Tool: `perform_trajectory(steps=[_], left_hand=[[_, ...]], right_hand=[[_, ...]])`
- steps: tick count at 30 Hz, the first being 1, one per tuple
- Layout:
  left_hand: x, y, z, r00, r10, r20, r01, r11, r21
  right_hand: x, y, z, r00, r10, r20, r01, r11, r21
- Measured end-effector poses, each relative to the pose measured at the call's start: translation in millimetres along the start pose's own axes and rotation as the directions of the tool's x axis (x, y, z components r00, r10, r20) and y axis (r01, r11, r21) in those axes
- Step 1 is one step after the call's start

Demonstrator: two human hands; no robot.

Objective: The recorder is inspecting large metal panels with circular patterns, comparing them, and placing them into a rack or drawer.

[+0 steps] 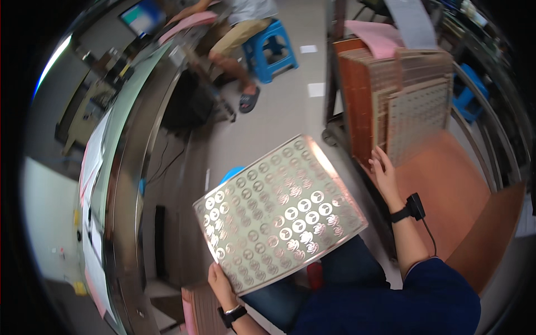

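My left hand (221,287) grips the lower left corner of a large circuit board panel (262,198), its fingers closed on the edge. Pale grey-green with copper borders, the panel carries rows of shiny round patterns and lies tilted above my lap. My right hand (384,173) is raised with its fingers apart, beside the near lower edge of a stack of upright panels (417,111) on the right. Nothing shows in that hand; whether a fingertip touches the stack I cannot tell.
The stack stands on an orange-brown board (446,178) in a metal-framed rack, with pink sheets (377,38) on top. A glass-edged bench (128,117) runs along the left. Farther off, a person sits on a blue stool (272,50). More panels (206,310) stand low by my left wrist.
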State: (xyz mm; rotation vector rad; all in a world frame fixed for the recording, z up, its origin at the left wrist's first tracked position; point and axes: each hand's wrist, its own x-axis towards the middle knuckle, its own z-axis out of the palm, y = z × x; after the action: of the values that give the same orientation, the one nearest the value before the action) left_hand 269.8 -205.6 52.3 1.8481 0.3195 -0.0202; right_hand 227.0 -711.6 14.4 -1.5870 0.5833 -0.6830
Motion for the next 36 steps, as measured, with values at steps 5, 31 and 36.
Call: perform_trajectory(steps=[5, 31, 36], left_hand=[[-15.7, 9.5, 12.1, 0.997, 0.059, -0.044, -0.052, 0.987, 0.151], [-26.2, 88.5, -3.5, 0.950, 0.286, 0.123, 0.050, 0.251, -0.967], [-59.2, 100.8, 63.9, 0.980, 0.181, 0.085, 0.033, 0.273, -0.961]], right_hand=[[-49.5, -59.0, 64.3, 0.860, -0.251, 0.445, 0.475, 0.715, -0.514], [-76.2, -116.2, 67.7, 0.807, 0.108, 0.580, -0.507, 0.628, 0.590], [-137.4, -124.1, 104.5, 0.626, 0.087, 0.775, -0.654, 0.600, 0.461]])
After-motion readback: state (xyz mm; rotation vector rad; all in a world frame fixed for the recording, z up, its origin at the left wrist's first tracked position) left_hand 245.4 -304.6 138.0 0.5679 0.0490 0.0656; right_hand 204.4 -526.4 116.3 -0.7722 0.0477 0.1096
